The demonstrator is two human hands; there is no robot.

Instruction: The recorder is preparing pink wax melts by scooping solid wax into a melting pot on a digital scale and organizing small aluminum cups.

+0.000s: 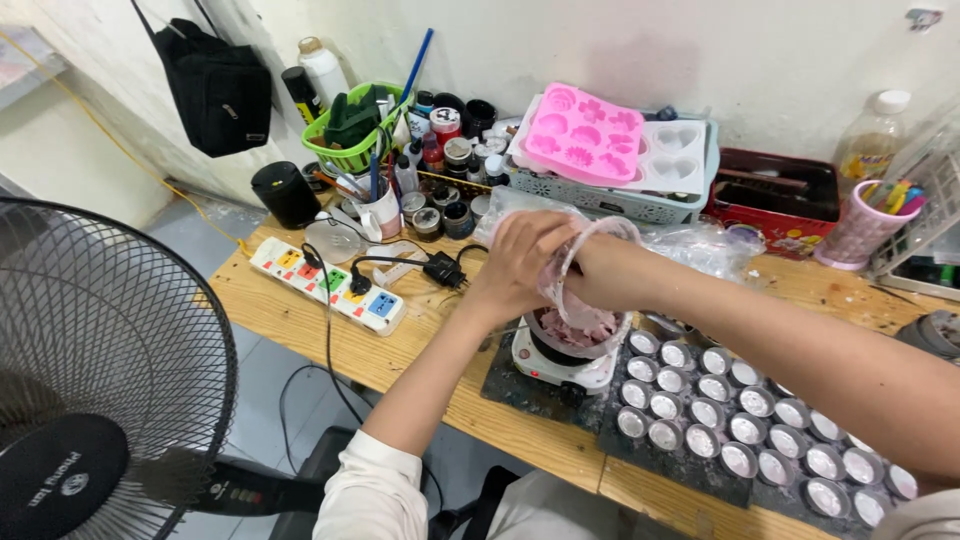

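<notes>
A clear plastic bag (585, 262) is gripped by the fingers of both hands. The left hand (520, 262) is wrapped around the bag's left side, with the fingers curled tight on the plastic. The right hand (610, 268) is pressed to the bag's right side, but most of its fingers are hidden behind the bag. The bag is held just above a small pot (575, 335), and pink lumps are seen inside the pot. The pot is set on a little white hot plate (562, 365), which is placed on a dark mat (520, 385).

Just to the right, many small round metal cups (745, 425) are lined up in rows on the wooden table (290, 310). A white power strip (330, 285) with coloured sockets is laid to the left. Behind the hands, a pink mould (585, 135) is rested on a pale basket (620, 200). A green basket (355, 150) of tools and a black fan (100, 370) are seen further away.
</notes>
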